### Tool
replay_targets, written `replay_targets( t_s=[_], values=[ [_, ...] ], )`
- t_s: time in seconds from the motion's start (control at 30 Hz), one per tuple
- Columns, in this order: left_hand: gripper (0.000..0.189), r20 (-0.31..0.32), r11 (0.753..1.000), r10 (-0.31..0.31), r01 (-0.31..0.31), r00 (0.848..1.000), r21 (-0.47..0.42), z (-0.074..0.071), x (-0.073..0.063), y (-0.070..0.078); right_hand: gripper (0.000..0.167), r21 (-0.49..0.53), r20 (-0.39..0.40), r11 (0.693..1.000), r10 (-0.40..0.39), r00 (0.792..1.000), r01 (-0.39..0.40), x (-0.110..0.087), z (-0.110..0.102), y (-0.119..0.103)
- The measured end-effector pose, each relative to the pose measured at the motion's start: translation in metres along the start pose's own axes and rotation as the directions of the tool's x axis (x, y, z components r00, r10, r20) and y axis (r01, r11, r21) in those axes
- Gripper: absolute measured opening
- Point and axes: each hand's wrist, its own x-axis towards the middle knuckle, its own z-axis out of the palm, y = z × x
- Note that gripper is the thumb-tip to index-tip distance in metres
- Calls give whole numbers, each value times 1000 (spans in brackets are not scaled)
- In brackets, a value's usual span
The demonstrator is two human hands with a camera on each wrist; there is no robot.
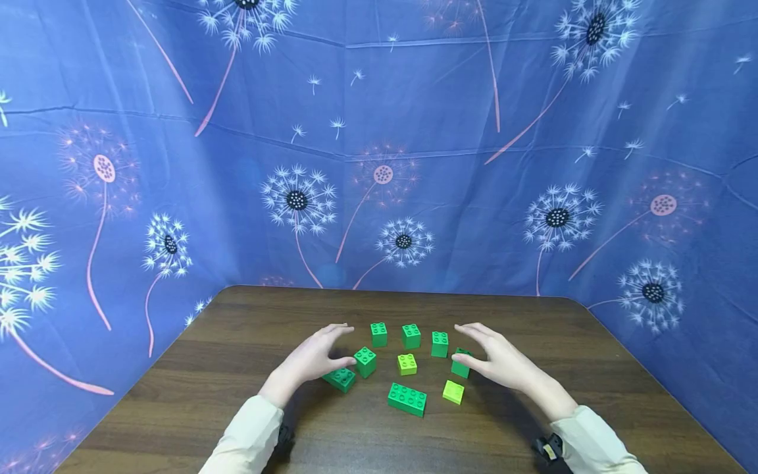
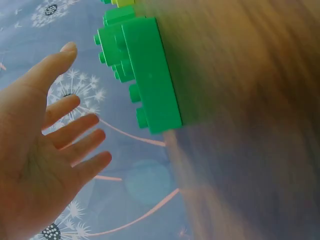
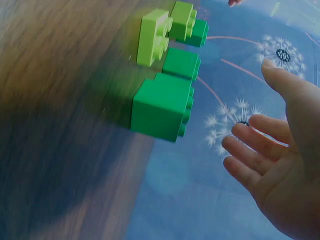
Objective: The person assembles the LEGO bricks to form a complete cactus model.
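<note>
– From the head view, how far along am I?
– I'd judge nothing done: on the worktop (image 1: 237, 342) I count five square green blocks (image 1: 411, 336), two long green bricks (image 1: 406, 399) and two lime bricks (image 1: 453, 392), all nine left, around and between my left hand (image 1: 312, 357) and right hand (image 1: 503, 359).
– Left wrist?
– My fingers (image 2: 87, 146) are released, near one of the long green bricks.
– Right wrist?
– Released too, near square green blocks.

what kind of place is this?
Probably a makeshift tabletop recording corner: a brown wood-look table with green toy blocks on it, backed by a creased blue dandelion-print cloth.
</note>
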Motion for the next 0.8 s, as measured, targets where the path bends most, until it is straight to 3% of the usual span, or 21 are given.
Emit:
replay_targets(
  t_s=[0.2, 0.47, 0.8],
  values=[
    [54, 61, 995, 53, -48, 997, -87, 6, 12, -2, 51, 15, -6, 996, -92, 996, 92, 6, 9, -5],
    [52, 110, 990, 55, -40, 992, -135, 10, 20, -4, 43, 50, 19, 987, -156, 988, 155, 10, 21, -15],
    [54, 167, 983, 53, -21, 985, -185, 18, 23, -3, 48, 121, 151, 986, -137, 979, 119, 11, 32, -29]
  ],
)
